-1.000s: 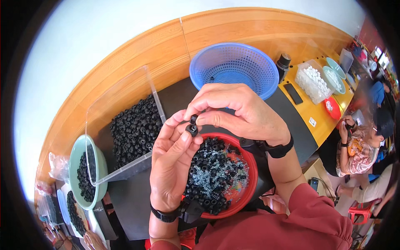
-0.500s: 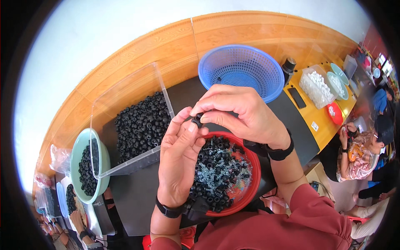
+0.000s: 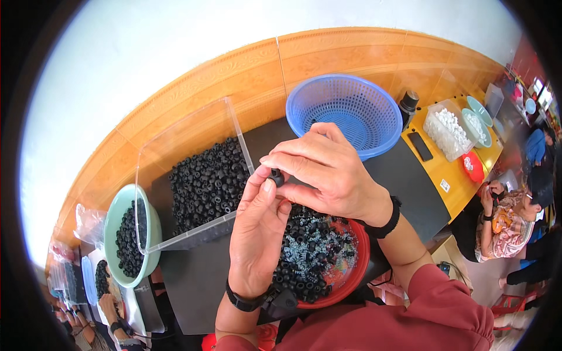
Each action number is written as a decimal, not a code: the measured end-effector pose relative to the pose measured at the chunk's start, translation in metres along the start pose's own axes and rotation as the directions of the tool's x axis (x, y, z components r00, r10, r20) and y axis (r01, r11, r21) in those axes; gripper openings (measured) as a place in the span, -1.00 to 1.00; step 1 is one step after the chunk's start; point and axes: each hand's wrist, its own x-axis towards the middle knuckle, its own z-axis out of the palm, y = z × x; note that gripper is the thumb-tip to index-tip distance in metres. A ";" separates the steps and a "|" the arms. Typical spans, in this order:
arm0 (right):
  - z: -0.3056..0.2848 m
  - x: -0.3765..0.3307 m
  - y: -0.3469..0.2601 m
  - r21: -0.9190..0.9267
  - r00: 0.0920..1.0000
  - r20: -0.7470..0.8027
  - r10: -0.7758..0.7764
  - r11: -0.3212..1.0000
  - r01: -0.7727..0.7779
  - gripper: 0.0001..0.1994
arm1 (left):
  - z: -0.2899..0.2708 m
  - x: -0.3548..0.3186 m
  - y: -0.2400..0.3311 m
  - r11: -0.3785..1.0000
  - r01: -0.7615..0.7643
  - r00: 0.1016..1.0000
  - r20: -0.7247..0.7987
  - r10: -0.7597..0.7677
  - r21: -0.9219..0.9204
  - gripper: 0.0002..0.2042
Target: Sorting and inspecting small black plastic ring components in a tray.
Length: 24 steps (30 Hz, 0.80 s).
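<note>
My left hand [image 3: 257, 234] and my right hand [image 3: 325, 172] meet above a red bowl [image 3: 357, 266] full of small black and clear parts. Both pinch one small black round part [image 3: 277, 175] between their fingertips. My right hand comes over from the right and covers the part's far side. A black band sits on each wrist. To the left, a clear plastic bin [image 3: 193, 143] holds a heap of the same black round parts [image 3: 208, 181].
A blue mesh basket [image 3: 345, 111] stands behind my hands. A green bowl [image 3: 117, 225] of black parts sits at the left. A black mat [image 3: 410, 181] covers the wooden table. At the right a clear box of white parts [image 3: 448, 126], a phone [image 3: 420, 146] and another person [image 3: 509, 216].
My joined hands have shifted a little to the right and up in view, still pinching the black part; the view itself has drifted slightly.
</note>
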 end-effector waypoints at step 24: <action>0.006 -0.001 0.004 -0.073 0.997 -0.078 -0.019 0.997 0.013 -0.62 | 0.001 0.005 0.002 0.945 -0.138 0.984 0.151 0.097 0.297 -0.73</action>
